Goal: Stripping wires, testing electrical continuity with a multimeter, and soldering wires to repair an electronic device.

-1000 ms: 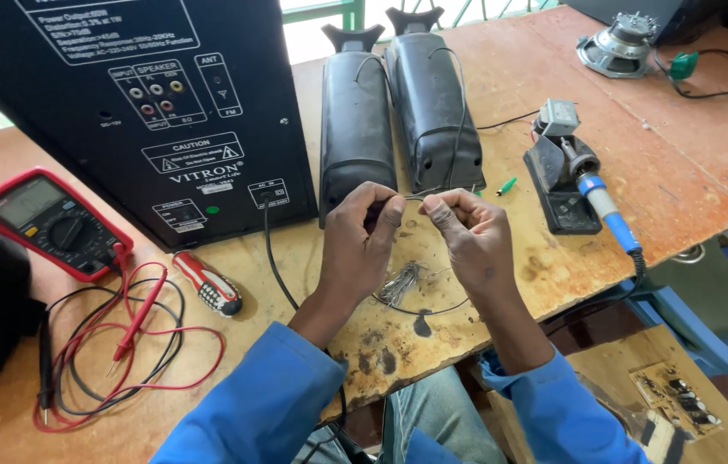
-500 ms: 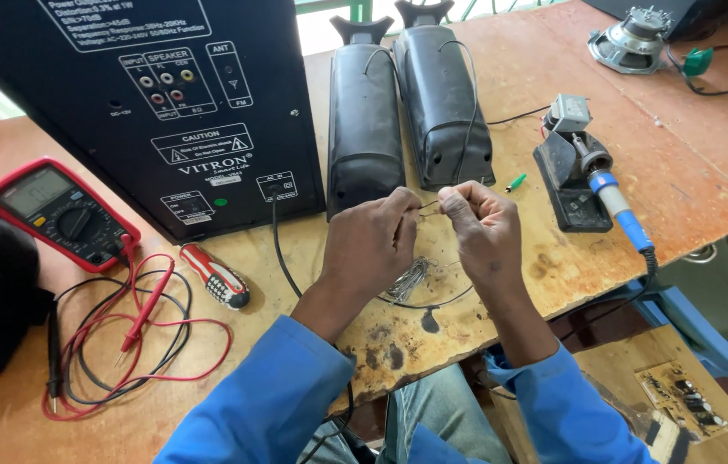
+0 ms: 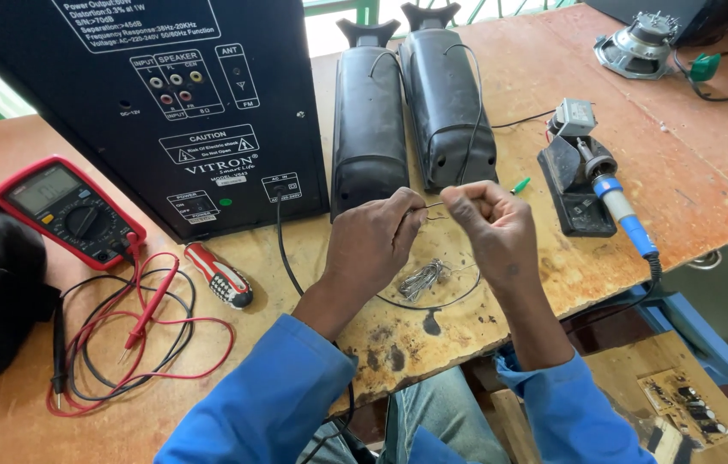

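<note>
My left hand [image 3: 374, 243] and my right hand [image 3: 489, 225] are raised close together over the front of the wooden table [image 3: 691, 172]. Between their fingertips they pinch the bare ends of a thin wire [image 3: 433, 209]. Below the hands a tangle of silvery solder wire [image 3: 422, 279] lies on the scorched wood. Two black satellite speakers [image 3: 411, 107] lie side by side just behind my hands. A large black speaker box [image 3: 149, 103] stands to the left of them, its rear panel facing me.
A soldering iron with a blue handle [image 3: 617, 206] rests on its black stand [image 3: 572, 185] at the right. A red multimeter [image 3: 67, 210] with red and black leads [image 3: 136, 335] and a red-handled screwdriver [image 3: 220, 275] lie at the left. A bare speaker driver [image 3: 639, 43] sits far right. A circuit board [image 3: 686, 408] lies below the table.
My hands have stayed together on the wire, with only small finger movements. The camera has shifted a little, so the table sits slightly differently in view.
</note>
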